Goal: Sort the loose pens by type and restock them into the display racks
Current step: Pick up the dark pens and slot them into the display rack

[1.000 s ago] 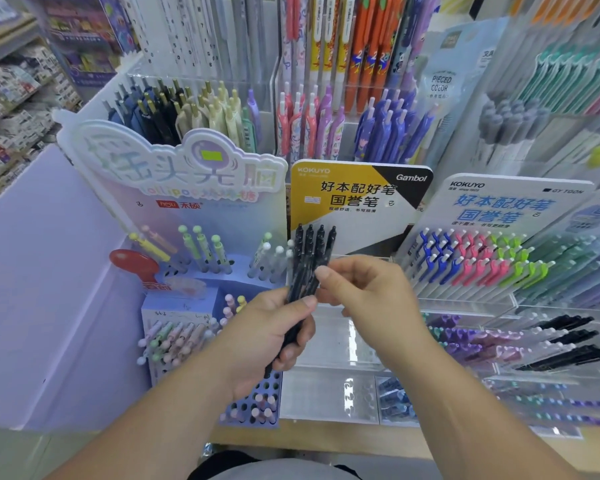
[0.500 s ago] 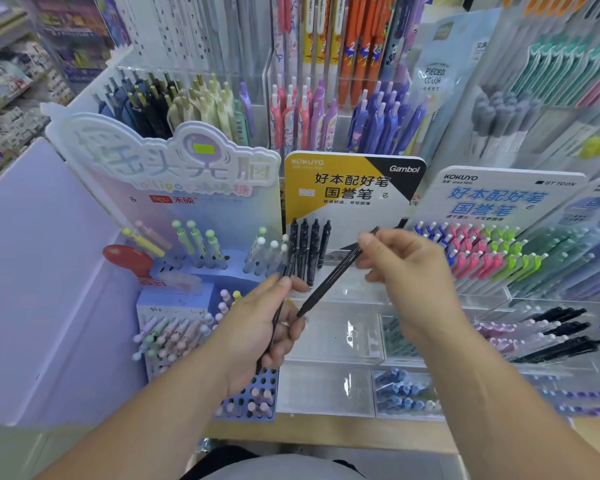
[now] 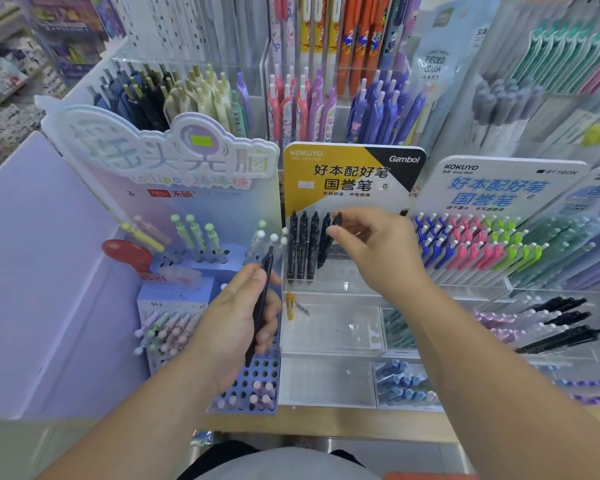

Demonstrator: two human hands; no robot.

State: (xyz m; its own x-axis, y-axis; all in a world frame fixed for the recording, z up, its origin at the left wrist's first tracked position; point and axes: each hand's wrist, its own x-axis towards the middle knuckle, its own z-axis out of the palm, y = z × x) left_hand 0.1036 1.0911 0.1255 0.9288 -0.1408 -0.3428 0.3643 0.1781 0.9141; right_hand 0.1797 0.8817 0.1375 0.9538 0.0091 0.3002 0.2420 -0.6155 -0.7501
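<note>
At frame centre the right hand (image 3: 371, 251) pinches a black pen (image 3: 325, 252) by its top, seemingly slotting it beside matching pens (image 3: 302, 244) in the yellow-signed rack (image 3: 326, 285), while the left hand (image 3: 236, 323), lower left, grips a spare pen (image 3: 267, 263) upright.

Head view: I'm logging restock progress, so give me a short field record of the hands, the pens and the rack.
left hand: grips a black pen upright, above the blue peg stand
right hand: pinches a second black pen at the right end of the rack's row
rack: clear rack below the yellow Gambol sign, holding a row of black pens
step state: second pen not yet released
</note>
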